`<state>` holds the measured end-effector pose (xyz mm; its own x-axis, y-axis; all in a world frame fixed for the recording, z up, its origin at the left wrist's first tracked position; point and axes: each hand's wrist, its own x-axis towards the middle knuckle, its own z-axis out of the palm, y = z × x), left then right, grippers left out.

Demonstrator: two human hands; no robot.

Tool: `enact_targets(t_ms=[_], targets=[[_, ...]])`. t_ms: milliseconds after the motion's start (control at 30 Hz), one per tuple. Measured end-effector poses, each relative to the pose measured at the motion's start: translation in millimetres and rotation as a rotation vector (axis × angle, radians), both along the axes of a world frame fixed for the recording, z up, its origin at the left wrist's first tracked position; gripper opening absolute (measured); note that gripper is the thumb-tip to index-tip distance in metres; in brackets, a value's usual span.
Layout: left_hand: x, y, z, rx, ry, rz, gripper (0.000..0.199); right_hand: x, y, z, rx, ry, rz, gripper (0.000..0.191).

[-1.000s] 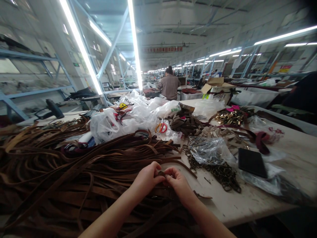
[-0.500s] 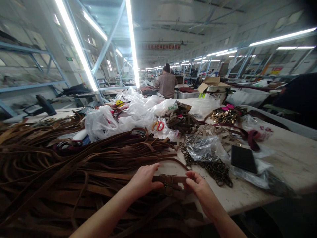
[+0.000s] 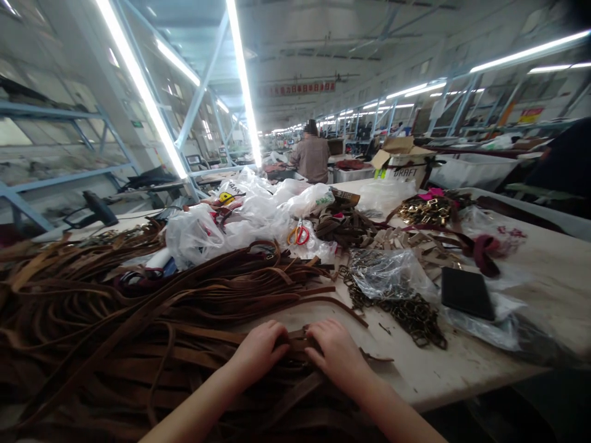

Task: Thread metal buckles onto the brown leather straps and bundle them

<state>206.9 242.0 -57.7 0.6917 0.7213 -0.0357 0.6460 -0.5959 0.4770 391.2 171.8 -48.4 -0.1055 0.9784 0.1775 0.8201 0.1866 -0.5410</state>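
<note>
Both my hands meet at a brown leather strap [image 3: 295, 346] over the near edge of a large strap pile. My left hand [image 3: 262, 346] is closed round the strap, thumb and fingers curled over it. Close by on its right, my right hand [image 3: 336, 352] has its fingers bent over the same strap; a small bit of metal shows at its fingertips, and most of the grip is hidden. Long brown straps [image 3: 194, 289] fan out under and to the left of my hands. Dark metal buckles [image 3: 418, 320] lie heaped on the right, partly under clear plastic.
White plastic bags [image 3: 258, 215] cover the table's middle, with scissors [image 3: 298, 234] on them. On the right are a black flat object [image 3: 467, 293], gold-coloured hardware [image 3: 425, 212] and short beige strips [image 3: 406, 243]. A cardboard box [image 3: 405, 160] and a person [image 3: 311, 154] are farther back.
My right hand has moved left and down along the strap, closer to my left hand, and now covers the buckle that showed between them. The view has shifted slightly.
</note>
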Motion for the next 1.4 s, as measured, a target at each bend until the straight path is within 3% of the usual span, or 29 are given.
enact_targets(t_ms=[133, 233, 400, 500, 633, 733, 833, 967, 1067, 1167, 1300, 1400], targets=[[-8.2, -2.0, 0.3, 0.020, 0.030, 0.028, 0.012, 5.7, -2.1, -9.7, -0.020, -0.058, 0.016, 0.006], [-15.0, 10.1, 4.4, 0.055, 0.099, 0.015, 0.016, 10.8, -4.7, -7.9, -0.045, -0.063, 0.035, 0.006], [-21.1, 38.5, 3.2, 0.205, 0.373, 0.181, 0.017, 7.8, -8.0, -7.3, -0.105, -0.004, 0.004, 0.009], [-14.1, 46.3, -5.3, 0.207, 0.405, 0.202, 0.019, 4.0, -11.4, -10.5, -0.108, 0.022, -0.024, 0.011], [5.0, 48.4, -10.1, 0.207, 0.397, 0.176, 0.035, 11.9, -9.9, -11.0, -0.069, 0.025, -0.011, 0.015], [21.5, 47.1, -7.1, 0.216, 0.380, 0.144, 0.031, 35.7, -0.6, -12.2, 0.002, -0.122, -0.200, 0.023], [36.6, 45.5, -5.0, 0.239, 0.376, 0.117, 0.018, 65.1, 8.2, -20.9, -0.009, -0.429, -0.422, 0.021], [50.7, 45.8, -5.7, 0.262, 0.361, 0.068, 0.024, 87.1, 5.4, -32.3, -0.074, -0.565, -0.418, 0.012], [60.1, 40.5, 1.2, 0.270, 0.291, -0.001, 0.026, 90.7, -10.5, -18.1, -0.017, -0.370, -0.381, 0.017], [71.6, 18.0, 23.9, 0.199, 0.051, -0.118, 0.037, 91.5, -37.4, 15.1, -0.029, 0.047, -0.301, 0.019], [84.4, -33.6, 64.1, -0.107, -0.174, -0.336, 0.024, 89.7, -75.6, 46.6, -0.282, 0.597, -0.222, 0.028], [88.6, -61.7, 74.5, -0.379, -0.223, -0.341, 0.021, 87.6, -87.6, 42.6, -0.440, 0.812, -0.175, 0.033]])
